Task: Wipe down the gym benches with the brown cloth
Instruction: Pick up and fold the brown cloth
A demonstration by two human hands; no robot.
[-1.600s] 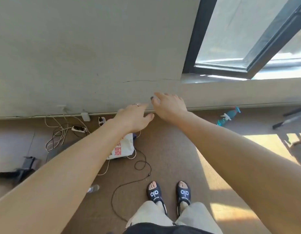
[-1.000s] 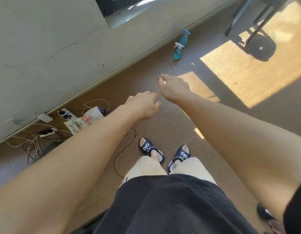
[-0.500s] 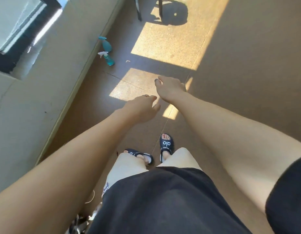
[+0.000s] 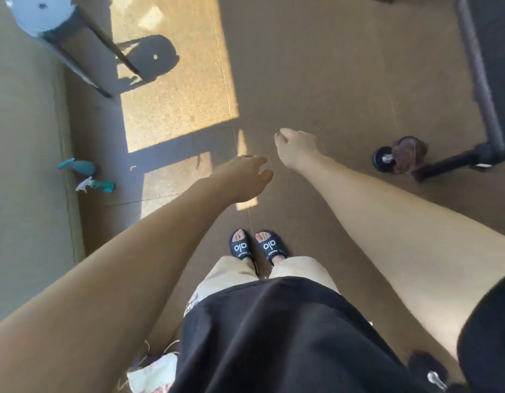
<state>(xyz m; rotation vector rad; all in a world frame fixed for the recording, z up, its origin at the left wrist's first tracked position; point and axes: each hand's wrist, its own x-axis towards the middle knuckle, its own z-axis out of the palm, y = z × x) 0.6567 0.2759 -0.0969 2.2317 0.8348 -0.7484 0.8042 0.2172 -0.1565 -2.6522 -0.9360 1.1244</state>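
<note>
The person stands on a brown floor in a black shirt and pale trousers, feet together in black slides marked "alo". Low at the left, beside the shirt hem, lies a white bag with loose cords.

Both bare arms are stretched forward over the floor. The left hand hangs with fingers loosely curled and thumb apart, holding nothing; a ring shows on one finger. The right hand sits just beyond and beside it, not touching, fingers likewise relaxed and bent, empty.

To the left, near the base of the wall, two teal spray bottles lie on the floor, one with a white trigger. To the right, well apart from the hands, a brown cloth is bunched on the floor, touching a small black dumbbell and just beside the black foot of a bench frame.

Farther off, a sunlit patch covers the floor. At far left a dark-legged stand with a pale blue top casts a shadow across it.
</note>
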